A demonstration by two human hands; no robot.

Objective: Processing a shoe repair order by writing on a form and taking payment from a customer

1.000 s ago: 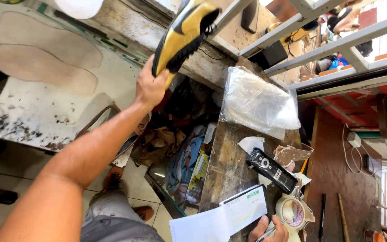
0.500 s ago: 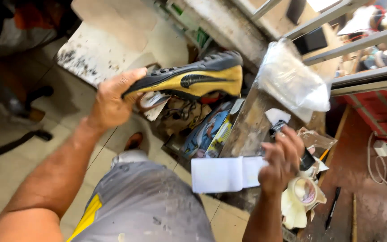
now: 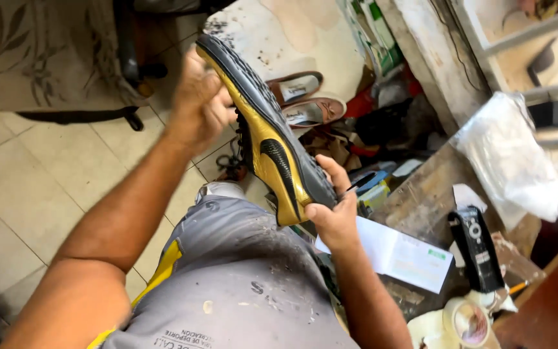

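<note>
A gold and black shoe (image 3: 269,139) is held up in the air over the person's lap, above the grey shorts (image 3: 240,284), gripped at both ends. Its long axis runs on a slant from upper left to lower right in the view: one end points up toward the pale board (image 3: 292,32) lying on the floor, the other end points down toward the wooden workbench (image 3: 421,200). The dark studded sole faces up and to the right, while the gold side with its black stripe faces the camera. The left hand (image 3: 201,106) is clamped around the upper end, fingers wrapped over the sole edge. The right hand (image 3: 334,207) is closed on the lower end, thumb on the gold side, with a thin dark tool (image 3: 360,184) sticking out between its fingers. Just under that hand lies a white booklet (image 3: 405,255). A black remote-like device (image 3: 476,249) and a white plastic bag (image 3: 511,158) lie on the bench, and a pair of brown shoes (image 3: 305,100) sits on the floor behind.
</note>
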